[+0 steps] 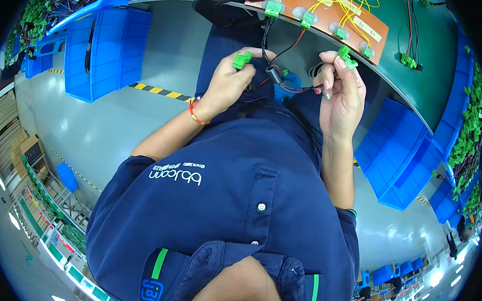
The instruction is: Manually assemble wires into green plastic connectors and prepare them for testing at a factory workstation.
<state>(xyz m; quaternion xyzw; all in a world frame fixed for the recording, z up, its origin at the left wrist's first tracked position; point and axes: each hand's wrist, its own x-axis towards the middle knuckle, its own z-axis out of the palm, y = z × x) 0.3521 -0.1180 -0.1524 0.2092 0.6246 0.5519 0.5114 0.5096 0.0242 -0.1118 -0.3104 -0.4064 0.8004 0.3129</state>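
My left hand (pixel 231 82) is closed round a green terminal plug (pixel 242 60), held between thumb and fingers. Between the thumb and fingers of my right hand (pixel 343 98) is another green connector (pixel 346 57). Dark and red wires run between the hands, passing through a black cylindrical ferrite core (pixel 275 75) that hangs in the middle. Above the hands, an orange-brown board (pixel 335 16) carries a row of green sockets with yellow wires. Black wires lead down from its leftmost socket (pixel 273 9), and a red and black pair from the socket beside it (pixel 306 20).
The board lies at the edge of a green-topped table (pixel 430 68). A wired green connector (pixel 407 61) rests there. Blue bins (pixel 107 53) stand at left, more blue bins (pixel 399 153) at right. Heaps of green connectors (pixel 467 140) fill a blue tray at far right. A black round pad (pixel 216 7) juts over the table edge.
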